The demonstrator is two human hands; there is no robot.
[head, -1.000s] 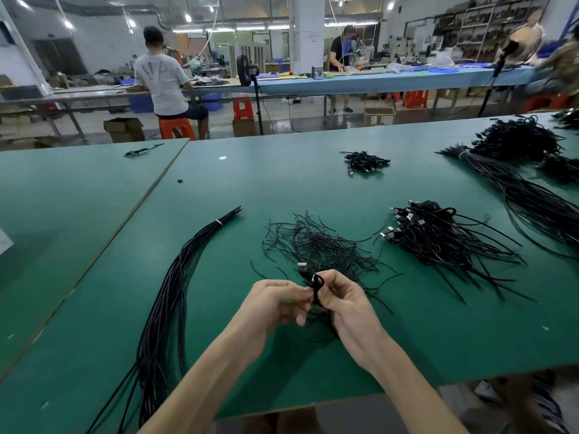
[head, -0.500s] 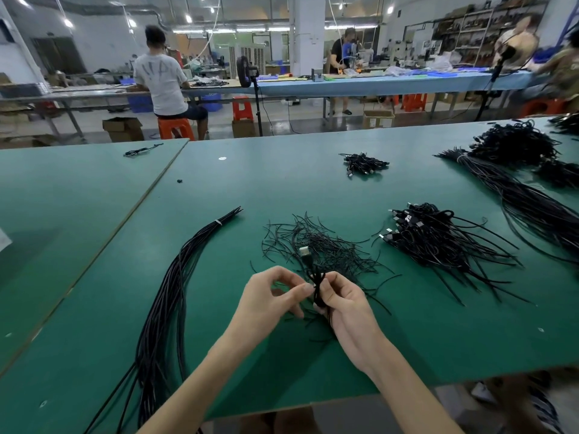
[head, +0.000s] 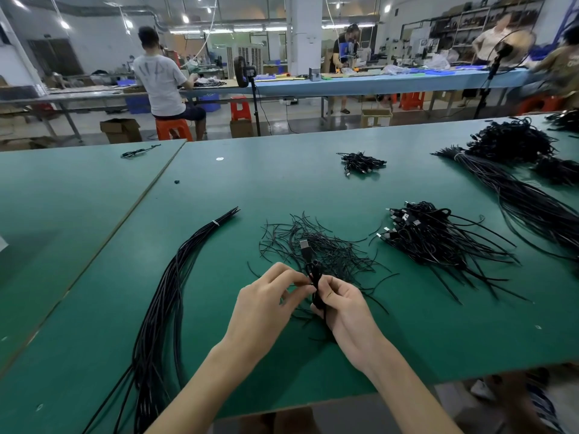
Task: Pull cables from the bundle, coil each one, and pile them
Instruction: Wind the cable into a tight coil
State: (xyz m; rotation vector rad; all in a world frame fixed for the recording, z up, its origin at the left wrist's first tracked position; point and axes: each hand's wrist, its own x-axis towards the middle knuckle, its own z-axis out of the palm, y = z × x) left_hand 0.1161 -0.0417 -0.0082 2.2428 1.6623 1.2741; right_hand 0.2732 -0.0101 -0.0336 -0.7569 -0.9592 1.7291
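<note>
Over the table [head: 300, 189], left hand [head: 266, 297] and right hand [head: 343, 306] pinch a black coiled cable [head: 315, 272].

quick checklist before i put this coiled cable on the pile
1. Grip on the coiled cable: ok. The right hand holds it and the left hand pinches it near the top.
2. Plug end free: ok. The USB plug sticks up above the coil.
3. Coil secured so it won't spring open: cannot tell. The fingers cover the middle of it.
4. Drop spot: ok. The pile of coiled cables lies on the table to the right, apart from the hands.
5. Next cable to pull: ok. The long bundle lies to the left.
</note>
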